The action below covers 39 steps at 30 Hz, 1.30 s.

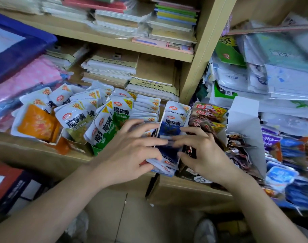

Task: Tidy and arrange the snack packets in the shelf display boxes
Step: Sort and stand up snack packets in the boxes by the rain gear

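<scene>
A row of blue-and-white snack packets point(172, 125) stands in a narrow display box at the shelf's front middle. My left hand point(130, 149) lies against the row's left side, its fingers spread across the packets and its thumb under the front ones. From the right, my right hand point(200, 149) meets it, fingertips on the same blue packets. Left of them stand green packets point(106, 127), olive packets point(74, 118) and orange packets point(37, 123), leaning loosely in their boxes. Brown-red packets point(207, 116) fill the box on the right.
A white box flap point(244, 120) stands up right of the brown packets, with more dark and blue packets point(281, 174) beyond. Stacks of notebooks point(113, 67) fill the shelves behind. The wooden shelf edge point(35, 155) runs below the boxes.
</scene>
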Available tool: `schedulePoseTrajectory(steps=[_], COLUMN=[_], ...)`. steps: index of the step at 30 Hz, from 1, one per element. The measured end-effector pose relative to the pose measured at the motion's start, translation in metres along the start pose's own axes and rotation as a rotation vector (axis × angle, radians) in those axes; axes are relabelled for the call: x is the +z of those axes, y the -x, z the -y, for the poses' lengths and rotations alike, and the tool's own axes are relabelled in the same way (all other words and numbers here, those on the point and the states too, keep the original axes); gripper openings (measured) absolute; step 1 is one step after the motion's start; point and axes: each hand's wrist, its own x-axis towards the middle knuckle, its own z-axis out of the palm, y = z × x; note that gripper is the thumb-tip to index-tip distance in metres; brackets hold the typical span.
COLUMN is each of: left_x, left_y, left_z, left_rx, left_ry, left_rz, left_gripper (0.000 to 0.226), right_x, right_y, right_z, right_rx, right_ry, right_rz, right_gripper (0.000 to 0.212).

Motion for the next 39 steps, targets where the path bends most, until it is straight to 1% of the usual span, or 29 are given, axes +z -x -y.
schedulePoseTrajectory(steps=[3,7,8,10,12,16,20,24,28,31,33,36,39], left_x=[0.002,0.004,0.004,0.005,0.005,0.005,0.004,0.004,0.004,0.005,0.006,0.007,0.009], left_y=[0.001,0.001,0.000,-0.002,-0.006,-0.010,-0.008,-0.007,-0.007,-0.007,-0.008,-0.006,-0.002], left_z=[-0.002,-0.004,-0.005,-0.008,-0.011,-0.011,-0.007,-0.011,-0.011,-0.010,-0.010,-0.009,-0.008], left_rx=[0.017,0.002,-0.012,-0.040,-0.053,-0.055,-0.048,-0.051,-0.069,-0.065,-0.065,-0.033,0.001], left_ry=[-0.029,-0.059,-0.078,-0.122,-0.149,-0.139,-0.115,-0.140,-0.157,-0.149,-0.137,-0.104,-0.100], left_rz=[0.027,0.047,0.054,0.071,0.076,0.045,0.035,0.053,0.052,0.044,0.038,0.013,-0.011], left_gripper=[0.013,0.013,0.015,0.025,0.027,0.024,0.022,0.023,0.027,0.026,0.026,0.025,0.019], right_x=[-0.005,-0.005,-0.005,-0.006,-0.008,-0.007,-0.007,-0.010,-0.006,-0.005,-0.008,-0.007,-0.006], right_y=[-0.003,-0.006,-0.006,-0.006,-0.006,-0.008,-0.016,-0.025,-0.024,-0.026,-0.028,-0.027,-0.024], right_z=[-0.003,0.000,0.001,0.001,0.001,-0.005,-0.007,-0.009,-0.005,-0.008,-0.010,-0.013,-0.015], right_rx=[0.009,0.024,0.022,0.021,0.014,0.046,0.062,0.078,0.102,0.091,0.098,0.122,0.116], right_ry=[-0.045,0.062,0.063,0.029,-0.001,-0.048,-0.042,-0.006,0.034,0.041,0.019,-0.019,0.001], right_rz=[-0.073,-0.127,-0.129,-0.128,-0.126,-0.149,-0.197,-0.181,-0.093,-0.136,-0.122,-0.065,-0.064], right_gripper=[0.023,0.035,0.036,0.035,0.035,0.030,0.025,0.022,0.022,0.008,0.004,0.009,0.013])
